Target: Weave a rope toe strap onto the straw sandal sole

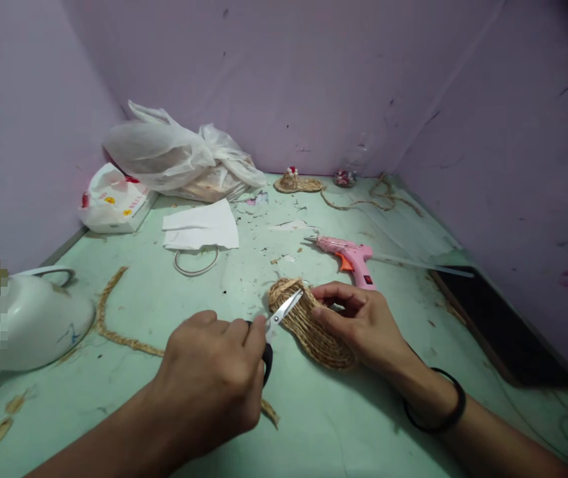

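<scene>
My left hand (218, 368) is closed round the black handles of a pair of scissors (284, 310). The silver blades point up and to the right, over the toe end of a small woven straw sole (321, 332). Whether the blades touch the straw I cannot tell. My right hand (358, 318) grips the sole's right edge between thumb and fingers, and the sole tilts above the table. A braided straw cord (114, 337) runs on the table to the left, passing behind my left hand.
A pink glue gun (346, 252) with a clear glue stick lies beyond my right hand. A dark flat tray or device (497, 332) lies at right. Farther back are white paper (201, 227), a tied plastic bag (184, 156), and a finished-looking straw slipper (296, 184). A white appliance (44, 322) stands left.
</scene>
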Motion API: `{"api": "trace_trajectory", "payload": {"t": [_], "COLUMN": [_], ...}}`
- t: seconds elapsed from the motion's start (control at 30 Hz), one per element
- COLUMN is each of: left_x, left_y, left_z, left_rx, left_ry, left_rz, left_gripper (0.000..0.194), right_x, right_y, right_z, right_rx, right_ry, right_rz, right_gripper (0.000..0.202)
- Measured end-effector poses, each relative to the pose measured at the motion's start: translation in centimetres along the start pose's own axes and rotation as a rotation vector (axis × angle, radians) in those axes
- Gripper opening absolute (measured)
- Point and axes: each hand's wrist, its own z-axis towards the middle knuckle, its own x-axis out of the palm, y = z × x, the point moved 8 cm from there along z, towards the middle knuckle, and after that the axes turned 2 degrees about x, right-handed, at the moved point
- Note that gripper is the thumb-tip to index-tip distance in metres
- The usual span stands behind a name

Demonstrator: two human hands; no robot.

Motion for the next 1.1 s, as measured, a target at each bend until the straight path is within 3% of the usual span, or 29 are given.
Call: {"api": "trace_trajectory", "payload": {"t": [0.07, 0.13, 0.2, 0.27, 0.33, 0.4, 0.5, 0.53, 0.7, 0.87, 1.1], "left_x": [-0.1, 0.1, 0.9, 2.6, 3.7, 3.1, 1.1, 1.1, 3.8, 2.8, 3.5], "left_y": [-1.2, -0.6, 1.3, 3.1, 3.6, 3.0, 1.0, 0.8, 2.7, 2.0, 2.5], "left_z": [-0.2, -0.1, 0.0, -0.6, -1.4, -0.9, -0.1, -0.1, -1.1, -0.5, -0.5], "left_rx": [0.118, 0.077, -0.121, -0.398, -0.550, -0.470, -0.222, -0.220, -0.581, -0.470, -0.516], "left_ry": [-0.030, 0.000, 0.123, 0.327, 0.442, 0.346, 0.061, 0.042, 0.345, 0.225, 0.260], "left_rz": [0.128, 0.091, -0.106, -0.369, -0.493, -0.386, -0.127, -0.131, -0.467, -0.308, -0.393], "left_gripper": [0.031, 0.030, 0.026, 0.021, 0.020, 0.023, 0.032, 0.032, 0.020, 0.025, 0.024], "right_x": [0.0, 0.1, 0.2, 0.3, 0.2, 0.1, 0.0, 0.1, 0.3, 0.3, 0.5], "right_y": [-0.1, -0.1, 0.0, 0.2, 0.3, 0.4, 0.5, 0.5, 0.7, 1.1, 1.2], "right_z": [0.0, -0.1, -0.2, -0.3, -0.4, -0.3, -0.2, -0.2, -0.4, -0.6, -0.8], "right_rx": [0.001, -0.012, -0.040, -0.068, -0.086, -0.093, -0.086, -0.081, -0.130, -0.201, -0.211], "right_ry": [0.000, 0.003, 0.005, 0.008, -0.001, -0.017, -0.026, -0.022, -0.049, -0.071, -0.058], "right_rz": [-0.016, -0.030, -0.047, -0.074, -0.097, -0.100, -0.080, -0.073, -0.094, -0.119, -0.087], "right_gripper": [0.026, 0.025, 0.024, 0.021, 0.020, 0.021, 0.023, 0.023, 0.019, 0.015, 0.015]}}
